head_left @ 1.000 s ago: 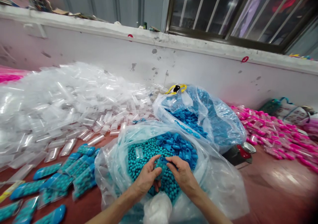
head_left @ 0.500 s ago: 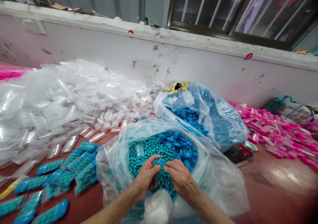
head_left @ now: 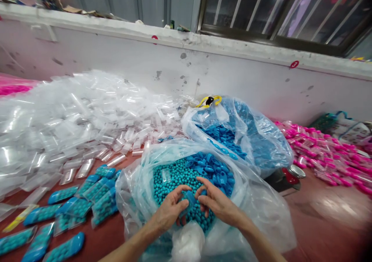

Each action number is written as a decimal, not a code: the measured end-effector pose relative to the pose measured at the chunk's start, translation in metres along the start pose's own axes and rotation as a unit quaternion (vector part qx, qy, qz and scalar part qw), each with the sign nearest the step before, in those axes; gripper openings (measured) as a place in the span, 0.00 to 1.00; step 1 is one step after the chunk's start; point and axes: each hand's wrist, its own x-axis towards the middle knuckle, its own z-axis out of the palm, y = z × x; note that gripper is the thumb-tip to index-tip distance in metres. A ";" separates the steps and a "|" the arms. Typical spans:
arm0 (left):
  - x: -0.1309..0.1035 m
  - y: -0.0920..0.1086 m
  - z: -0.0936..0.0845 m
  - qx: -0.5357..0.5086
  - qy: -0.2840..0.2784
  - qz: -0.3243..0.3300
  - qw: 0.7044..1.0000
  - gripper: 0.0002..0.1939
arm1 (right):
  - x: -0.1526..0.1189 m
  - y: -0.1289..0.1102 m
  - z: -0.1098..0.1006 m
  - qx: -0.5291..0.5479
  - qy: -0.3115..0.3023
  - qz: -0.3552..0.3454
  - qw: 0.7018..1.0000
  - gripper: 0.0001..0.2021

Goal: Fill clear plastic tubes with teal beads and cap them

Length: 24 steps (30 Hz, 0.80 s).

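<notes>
**Left hand on the piece, right hand clear of it, both over the bead bag**

Left hand (head_left: 173,206) had a small clear-and-blue plastic piece (head_left: 190,199) pinched between thumb and fingers; contents too blurred to read. Piece sat at the fingertips, on the side facing the right hand (head_left: 213,200), presumably so both could reach it. Right hand was just beside, not touching it: index out, fingers parted and curled. Blue patch showed among those fingers; couldn't tell whether gripped or lying behind.

Both hands hung over an open translucent plastic bag (head_left: 130,194), likely so anything dropped landed back inside. Round teal beads (head_left: 171,186) filled its near and left part, glossy blue plastic caps (head_left: 222,178) its far right, both within short reach. Its mouth was spread wide, probably for access.

Bead-filled clear packs with blue ends (head_left: 104,208) lay left of the bag on the red-brown worktop (head_left: 322,231), apart from the loose stock, likely to avoid mixing. Heap of clear plastic sleeves (head_left: 87,115) sat beyond them; second translucent bag of blue parts (head_left: 261,146) just behind the first.
</notes>
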 end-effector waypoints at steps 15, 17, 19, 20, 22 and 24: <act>0.002 0.008 0.017 -0.086 0.091 0.082 0.989 0.27 | -0.003 -0.005 0.040 -0.359 0.056 -0.040 0.931 0.49; 0.000 0.008 0.017 -0.079 0.089 0.079 0.990 0.25 | -0.002 -0.002 0.045 -0.376 0.105 -0.070 0.918 0.43; -0.001 0.009 0.018 -0.077 0.097 0.076 0.989 0.22 | 0.000 0.002 0.050 -0.386 0.143 -0.114 0.904 0.37; -0.002 0.009 0.020 -0.077 0.107 0.072 0.989 0.21 | 0.001 0.005 0.051 -0.390 0.152 -0.135 0.898 0.35; -0.002 0.012 0.024 -0.066 0.141 0.060 0.986 0.18 | 0.003 0.010 0.053 -0.401 0.165 -0.166 0.886 0.34; 0.001 0.015 0.028 -0.046 0.163 0.051 0.984 0.14 | 0.005 0.015 0.054 -0.407 0.189 -0.179 0.875 0.36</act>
